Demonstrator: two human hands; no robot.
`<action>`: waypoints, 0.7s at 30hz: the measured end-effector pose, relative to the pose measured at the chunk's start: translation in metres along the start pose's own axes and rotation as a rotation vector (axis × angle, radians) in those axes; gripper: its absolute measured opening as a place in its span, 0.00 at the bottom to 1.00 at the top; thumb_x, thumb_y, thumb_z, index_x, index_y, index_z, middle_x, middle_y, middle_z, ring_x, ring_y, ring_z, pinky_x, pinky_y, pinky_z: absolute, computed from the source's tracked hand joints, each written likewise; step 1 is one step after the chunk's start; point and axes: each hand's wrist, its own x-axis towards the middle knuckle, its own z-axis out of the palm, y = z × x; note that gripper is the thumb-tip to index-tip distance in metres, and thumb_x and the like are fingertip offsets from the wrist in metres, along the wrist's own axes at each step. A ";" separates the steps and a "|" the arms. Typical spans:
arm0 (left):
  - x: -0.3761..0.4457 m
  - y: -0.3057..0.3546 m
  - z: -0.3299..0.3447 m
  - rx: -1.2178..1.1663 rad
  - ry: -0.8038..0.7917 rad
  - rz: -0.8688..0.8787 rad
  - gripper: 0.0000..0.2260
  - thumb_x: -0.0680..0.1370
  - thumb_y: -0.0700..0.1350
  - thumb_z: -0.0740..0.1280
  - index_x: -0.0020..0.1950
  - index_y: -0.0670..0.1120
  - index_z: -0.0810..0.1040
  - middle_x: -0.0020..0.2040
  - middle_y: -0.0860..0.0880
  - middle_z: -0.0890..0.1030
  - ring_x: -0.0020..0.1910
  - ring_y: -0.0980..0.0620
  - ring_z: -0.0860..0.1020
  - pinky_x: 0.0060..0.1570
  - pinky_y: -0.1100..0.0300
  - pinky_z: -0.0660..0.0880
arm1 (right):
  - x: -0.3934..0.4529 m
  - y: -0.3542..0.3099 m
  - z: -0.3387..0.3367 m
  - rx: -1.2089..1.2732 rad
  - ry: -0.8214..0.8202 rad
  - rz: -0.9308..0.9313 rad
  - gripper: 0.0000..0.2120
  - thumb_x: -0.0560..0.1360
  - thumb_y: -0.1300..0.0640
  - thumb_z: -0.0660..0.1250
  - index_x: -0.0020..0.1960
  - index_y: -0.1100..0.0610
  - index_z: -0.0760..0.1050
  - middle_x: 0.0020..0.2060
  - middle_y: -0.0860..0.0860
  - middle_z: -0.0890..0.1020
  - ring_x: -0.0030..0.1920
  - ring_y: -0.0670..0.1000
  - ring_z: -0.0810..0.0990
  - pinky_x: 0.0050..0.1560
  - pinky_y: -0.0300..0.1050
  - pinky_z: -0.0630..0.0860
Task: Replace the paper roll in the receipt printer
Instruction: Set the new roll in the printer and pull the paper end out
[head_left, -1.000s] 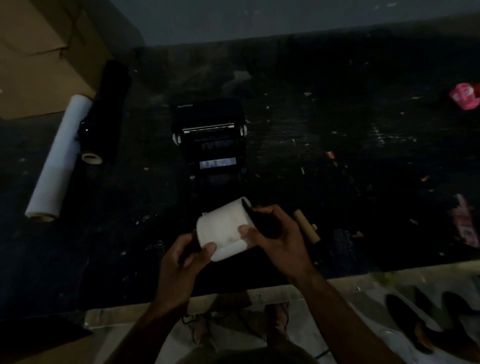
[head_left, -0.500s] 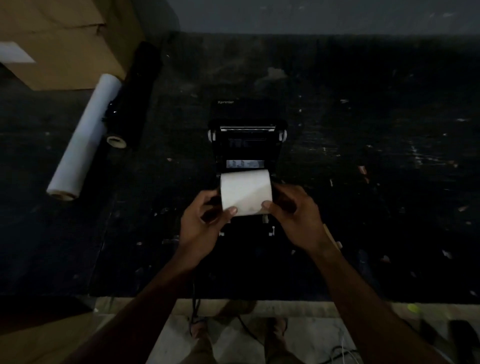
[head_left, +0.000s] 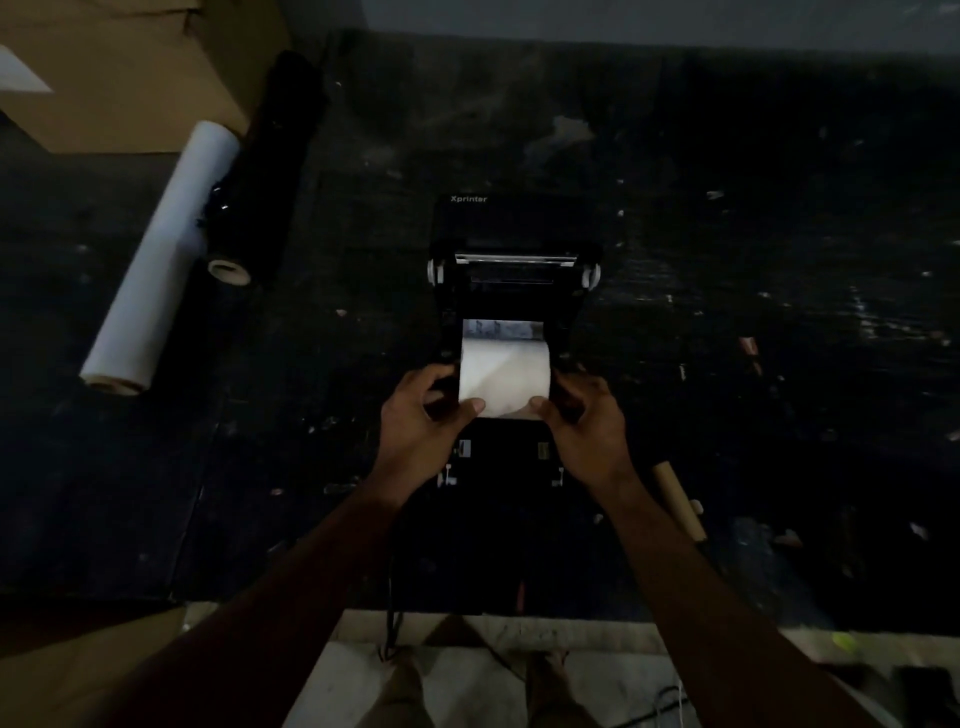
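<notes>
A black receipt printer (head_left: 511, 228) stands in the middle of the dark table with its lid swung open toward the back. A white paper roll (head_left: 503, 375) sits in the open paper bay, lying crosswise. My left hand (head_left: 421, 426) grips the roll's left end and my right hand (head_left: 589, 426) grips its right end, thumbs on the front of the roll. A bare brown cardboard core (head_left: 678, 499) lies on the table to the right of my right wrist.
A long white roll (head_left: 161, 254) and a black roll (head_left: 265, 171) lie side by side at the left. A cardboard box (head_left: 124, 73) stands at the back left. A cable (head_left: 395, 618) hangs over the table's front edge (head_left: 498, 626).
Both hands carried the paper roll forward from the table's front to the printer and set it down into the open bay. The view has shifted so the printer is centred.
</notes>
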 end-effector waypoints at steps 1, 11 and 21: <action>0.000 -0.001 0.001 0.004 -0.004 -0.004 0.23 0.72 0.51 0.79 0.64 0.50 0.80 0.63 0.51 0.80 0.55 0.56 0.81 0.46 0.76 0.75 | 0.001 0.002 0.000 -0.004 -0.001 0.007 0.21 0.75 0.59 0.75 0.67 0.57 0.78 0.64 0.57 0.76 0.63 0.51 0.77 0.62 0.37 0.70; 0.003 -0.005 0.011 0.075 0.017 -0.066 0.23 0.71 0.48 0.80 0.64 0.46 0.81 0.62 0.46 0.78 0.53 0.52 0.83 0.45 0.77 0.76 | 0.008 0.010 0.007 -0.101 0.015 -0.015 0.18 0.75 0.62 0.74 0.64 0.59 0.80 0.60 0.54 0.73 0.63 0.51 0.75 0.59 0.20 0.64; -0.020 0.011 0.018 0.061 0.243 -0.111 0.08 0.71 0.49 0.79 0.48 0.51 0.85 0.40 0.58 0.85 0.42 0.69 0.81 0.39 0.77 0.72 | -0.021 0.003 0.013 -0.011 0.245 0.066 0.07 0.73 0.60 0.75 0.51 0.55 0.87 0.42 0.48 0.88 0.39 0.38 0.82 0.46 0.22 0.74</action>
